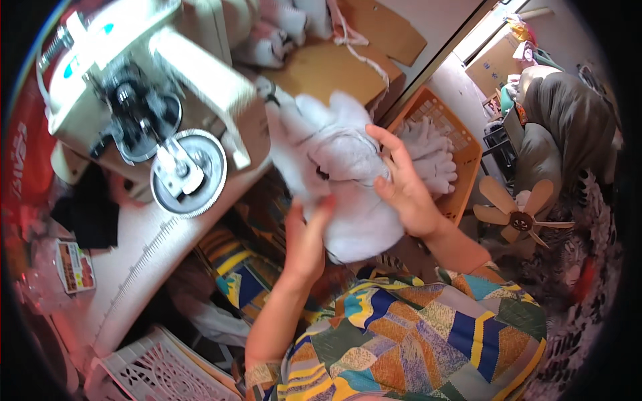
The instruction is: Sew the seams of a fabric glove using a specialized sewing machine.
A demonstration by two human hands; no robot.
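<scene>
Between my hands, above my lap, hangs a soft pale grey cloth piece (pixel 354 224) with rounded, finger-like lobes at its far end and a round fold near its middle. A small dark spot shows beside that fold. My left hand (pixel 306 237), smeared a little by motion, grips the near left side, thumb on top. On the right side my right hand (pixel 409 194) holds the cloth between thumb and curved fingers. Just left of the cloth stands a cream sewing machine (pixel 207 73) with a toothed metal disc (pixel 189 174) on its side.
An orange crate (pixel 471 157) at the right holds similar pale cloth pieces (pixel 428 154). Behind the machine lies brown cardboard (pixel 321 63). The white machine table (pixel 144 267) bears a ruler scale. A grey plastic basket (pixel 167 367) sits lower left; a fan (pixel 521 217) stands right.
</scene>
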